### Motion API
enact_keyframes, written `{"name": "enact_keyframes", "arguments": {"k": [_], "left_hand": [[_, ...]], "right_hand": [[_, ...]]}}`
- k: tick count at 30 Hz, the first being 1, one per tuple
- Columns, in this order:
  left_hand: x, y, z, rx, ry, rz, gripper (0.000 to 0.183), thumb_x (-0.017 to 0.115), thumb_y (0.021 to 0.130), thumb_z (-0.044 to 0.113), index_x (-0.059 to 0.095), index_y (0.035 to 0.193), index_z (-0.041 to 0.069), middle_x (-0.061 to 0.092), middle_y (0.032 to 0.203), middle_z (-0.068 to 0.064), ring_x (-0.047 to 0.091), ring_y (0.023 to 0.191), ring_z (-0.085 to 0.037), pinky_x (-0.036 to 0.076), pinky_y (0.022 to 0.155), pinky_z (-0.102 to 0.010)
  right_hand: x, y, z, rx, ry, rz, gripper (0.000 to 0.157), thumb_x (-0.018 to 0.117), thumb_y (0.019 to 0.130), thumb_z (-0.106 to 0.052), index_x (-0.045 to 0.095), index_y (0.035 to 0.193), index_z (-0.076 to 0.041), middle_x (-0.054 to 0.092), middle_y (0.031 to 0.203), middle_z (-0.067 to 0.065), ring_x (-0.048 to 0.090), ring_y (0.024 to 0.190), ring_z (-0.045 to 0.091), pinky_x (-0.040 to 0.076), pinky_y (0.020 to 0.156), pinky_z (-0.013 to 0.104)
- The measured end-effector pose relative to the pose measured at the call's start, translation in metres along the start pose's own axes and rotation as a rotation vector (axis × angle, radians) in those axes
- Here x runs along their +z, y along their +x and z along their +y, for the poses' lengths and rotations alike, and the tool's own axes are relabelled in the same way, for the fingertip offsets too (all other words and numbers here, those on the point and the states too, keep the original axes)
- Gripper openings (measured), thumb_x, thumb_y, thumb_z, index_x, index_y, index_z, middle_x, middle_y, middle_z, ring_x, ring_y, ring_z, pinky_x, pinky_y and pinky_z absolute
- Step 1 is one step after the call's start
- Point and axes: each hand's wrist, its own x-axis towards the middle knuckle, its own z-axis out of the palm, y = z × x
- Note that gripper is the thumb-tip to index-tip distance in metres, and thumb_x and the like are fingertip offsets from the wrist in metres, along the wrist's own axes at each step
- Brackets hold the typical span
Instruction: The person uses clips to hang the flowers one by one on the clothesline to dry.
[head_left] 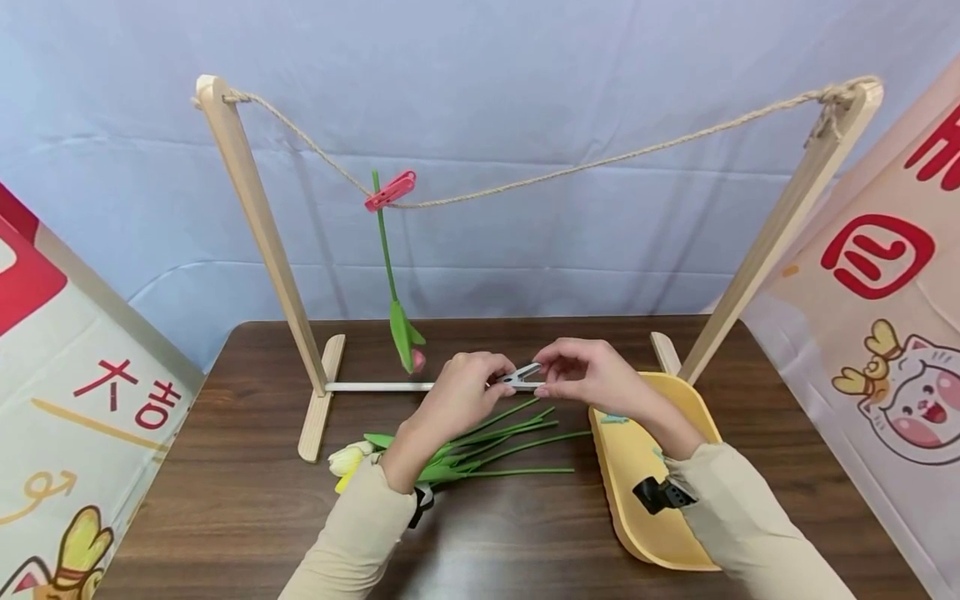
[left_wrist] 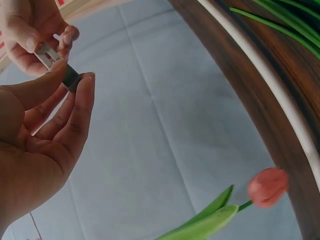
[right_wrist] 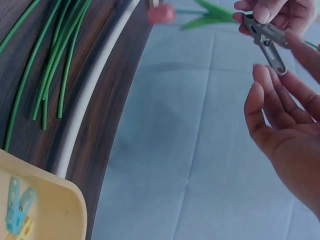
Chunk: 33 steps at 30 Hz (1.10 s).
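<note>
A grey clothespin (head_left: 522, 379) is held between both hands above the table. My left hand (head_left: 467, 392) pinches one end of it with thumb and fingers. At the spread handle ends, the thumb and index finger of my right hand (head_left: 592, 375) pinch it; the right wrist view shows this clothespin (right_wrist: 267, 44) close up. From the sagging rope (head_left: 637, 154) a pink tulip (head_left: 417, 360) hangs head down, its stem clipped by a pink clothespin (head_left: 390, 192). Below the hands lie several tulips with green stems (head_left: 517, 472), partly covered by the left forearm.
Two wooden posts (head_left: 258, 225) carry the rope, with a white rod (head_left: 378, 387) joining their feet. On the right stands a yellow basin (head_left: 630, 492) containing blue clothespins (right_wrist: 19, 207) and a yellow one (right_wrist: 26, 229). A pale cloth (head_left: 480, 275) hangs behind the table.
</note>
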Motion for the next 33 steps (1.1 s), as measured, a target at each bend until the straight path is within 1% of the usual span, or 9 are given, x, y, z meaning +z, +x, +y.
{"name": "enact_keyframes", "arguments": {"k": [5, 7, 10, 13, 17, 20, 25, 29, 33], "left_hand": [[0.007, 0.000, -0.009, -0.108, -0.028, -0.025, 0.013, 0.069, 0.082, 0.012, 0.067, 0.093, 0.006, 0.066, 0.081, -0.001, 0.061, 0.072, -0.012, 0.047, 0.064, -0.026], [0.012, -0.002, -0.019, -0.187, -0.008, -0.084, 0.012, 0.069, 0.081, 0.012, 0.067, 0.092, 0.006, 0.066, 0.080, -0.001, 0.062, 0.071, -0.014, 0.047, 0.065, -0.029], [0.025, -0.007, -0.038, -0.299, 0.084, -0.216, 0.004, 0.070, 0.078, 0.008, 0.067, 0.080, 0.007, 0.063, 0.072, 0.000, 0.056, 0.063, -0.013, 0.046, 0.060, -0.029], [0.040, -0.013, -0.055, -0.417, 0.179, -0.353, 0.012, 0.068, 0.076, 0.001, 0.061, 0.069, 0.007, 0.056, 0.065, -0.002, 0.044, 0.055, -0.014, 0.039, 0.053, -0.027], [0.054, -0.021, -0.068, -0.529, 0.294, -0.426, 0.012, 0.067, 0.072, -0.006, 0.060, 0.072, 0.004, 0.058, 0.071, -0.010, 0.044, 0.059, -0.018, 0.036, 0.050, -0.030], [0.059, -0.025, -0.074, -0.560, 0.344, -0.422, 0.013, 0.065, 0.072, -0.006, 0.062, 0.079, 0.004, 0.060, 0.078, -0.012, 0.047, 0.061, -0.019, 0.037, 0.049, -0.031], [0.060, -0.029, -0.075, -0.584, 0.336, -0.408, 0.011, 0.063, 0.074, -0.006, 0.062, 0.077, 0.005, 0.060, 0.077, -0.012, 0.049, 0.061, -0.020, 0.037, 0.047, -0.031], [0.050, -0.030, -0.071, -0.578, 0.316, -0.380, 0.013, 0.063, 0.071, -0.007, 0.059, 0.072, 0.005, 0.059, 0.076, -0.012, 0.050, 0.062, -0.021, 0.038, 0.046, -0.031], [0.031, -0.029, -0.063, -0.515, 0.294, -0.323, 0.020, 0.057, 0.074, -0.008, 0.056, 0.062, 0.007, 0.055, 0.065, -0.007, 0.047, 0.057, -0.019, 0.037, 0.047, -0.030]], "right_hand": [[-0.002, -0.003, 0.008, 0.040, -0.088, 0.077, 0.025, 0.071, 0.077, -0.003, 0.063, 0.100, 0.002, 0.060, 0.085, 0.005, 0.057, 0.072, 0.012, 0.047, 0.061, 0.025], [-0.005, -0.006, 0.012, 0.083, -0.102, 0.102, 0.025, 0.070, 0.078, -0.003, 0.062, 0.101, 0.002, 0.060, 0.085, 0.007, 0.056, 0.072, 0.012, 0.046, 0.061, 0.025], [-0.011, -0.011, 0.018, 0.145, -0.095, 0.114, 0.024, 0.068, 0.080, -0.003, 0.061, 0.102, 0.003, 0.060, 0.082, 0.007, 0.056, 0.069, 0.013, 0.045, 0.059, 0.025], [-0.014, -0.017, 0.024, 0.190, -0.099, 0.105, 0.023, 0.068, 0.080, -0.002, 0.061, 0.101, 0.004, 0.059, 0.079, 0.006, 0.055, 0.066, 0.012, 0.044, 0.057, 0.024], [-0.015, -0.023, 0.031, 0.218, -0.103, 0.093, 0.023, 0.067, 0.081, -0.003, 0.060, 0.101, 0.006, 0.059, 0.078, 0.005, 0.054, 0.065, 0.012, 0.043, 0.056, 0.024], [-0.016, -0.027, 0.035, 0.238, -0.088, 0.091, 0.024, 0.067, 0.082, -0.004, 0.060, 0.103, 0.006, 0.059, 0.080, 0.006, 0.053, 0.067, 0.012, 0.043, 0.057, 0.024], [-0.019, -0.033, 0.038, 0.276, -0.052, 0.099, 0.025, 0.066, 0.083, -0.006, 0.060, 0.104, 0.005, 0.059, 0.084, 0.008, 0.055, 0.069, 0.013, 0.043, 0.058, 0.024], [-0.023, -0.037, 0.041, 0.244, -0.082, 0.110, 0.023, 0.066, 0.082, -0.004, 0.060, 0.103, 0.006, 0.059, 0.084, 0.008, 0.056, 0.069, 0.013, 0.044, 0.057, 0.024], [-0.029, -0.039, 0.041, 0.233, -0.114, 0.115, 0.022, 0.066, 0.082, -0.004, 0.061, 0.102, 0.005, 0.059, 0.083, 0.008, 0.055, 0.069, 0.014, 0.044, 0.057, 0.024]]}}
